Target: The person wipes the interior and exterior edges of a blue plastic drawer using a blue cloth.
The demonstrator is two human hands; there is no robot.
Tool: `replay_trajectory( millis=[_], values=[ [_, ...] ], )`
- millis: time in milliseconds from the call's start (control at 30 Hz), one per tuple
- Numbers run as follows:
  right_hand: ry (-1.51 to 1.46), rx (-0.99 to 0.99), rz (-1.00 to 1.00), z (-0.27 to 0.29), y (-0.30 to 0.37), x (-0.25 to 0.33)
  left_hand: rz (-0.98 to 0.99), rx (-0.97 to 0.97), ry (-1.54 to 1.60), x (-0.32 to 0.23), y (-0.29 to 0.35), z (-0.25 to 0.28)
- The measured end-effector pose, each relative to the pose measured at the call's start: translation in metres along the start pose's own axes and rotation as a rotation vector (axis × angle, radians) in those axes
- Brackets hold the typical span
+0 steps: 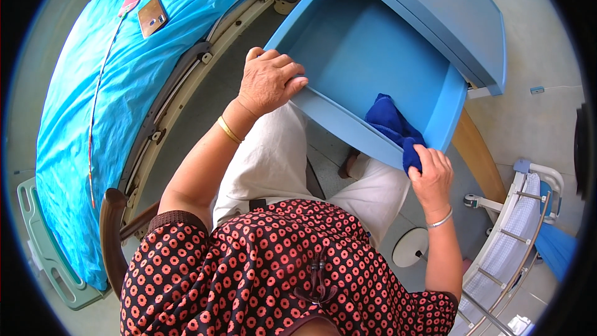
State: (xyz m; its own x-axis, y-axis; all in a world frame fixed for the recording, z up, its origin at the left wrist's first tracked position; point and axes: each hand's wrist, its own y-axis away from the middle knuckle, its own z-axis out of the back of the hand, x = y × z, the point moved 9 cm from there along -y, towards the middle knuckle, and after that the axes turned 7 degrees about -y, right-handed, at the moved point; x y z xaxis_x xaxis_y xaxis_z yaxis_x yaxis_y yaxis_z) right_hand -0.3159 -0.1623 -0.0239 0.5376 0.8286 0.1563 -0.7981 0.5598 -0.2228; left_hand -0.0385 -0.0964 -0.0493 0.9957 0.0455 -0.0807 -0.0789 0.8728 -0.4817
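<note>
Two hands at an open blue drawer (pixel 348 43); left hand (pixel 269 81) curled over its front edge, right hand (pixel 430 174) closed on a dark blue cloth (pixel 392 124) draped over the drawer's front corner; phone (pixel 152 17) on bed

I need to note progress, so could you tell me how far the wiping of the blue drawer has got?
Done: the drawer is pulled open and looks empty. In hand: the left hand steadies its front edge while the right hand holds a blue cloth draped over the front right corner. Left: the inside floor, which the cloth barely reaches.
</note>
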Motion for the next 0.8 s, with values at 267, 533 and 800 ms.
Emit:
replay_trajectory(
  millis=[267, 533, 800],
  values=[
    [-0.109, -0.035, 0.126, -0.038, -0.081, 0.084, 0.013, 0.059, 0.041, -0.003, -0.001, 0.0],
    [-0.149, -0.149, 0.192, -0.066, -0.114, 0.117, -0.071, 0.068, 0.136, 0.0, 0.002, 0.003],
    [-0.102, -0.057, 0.09, -0.021, -0.022, 0.03, -0.01, 0.139, 0.098, 0.001, 0.003, -0.003]
  ],
)
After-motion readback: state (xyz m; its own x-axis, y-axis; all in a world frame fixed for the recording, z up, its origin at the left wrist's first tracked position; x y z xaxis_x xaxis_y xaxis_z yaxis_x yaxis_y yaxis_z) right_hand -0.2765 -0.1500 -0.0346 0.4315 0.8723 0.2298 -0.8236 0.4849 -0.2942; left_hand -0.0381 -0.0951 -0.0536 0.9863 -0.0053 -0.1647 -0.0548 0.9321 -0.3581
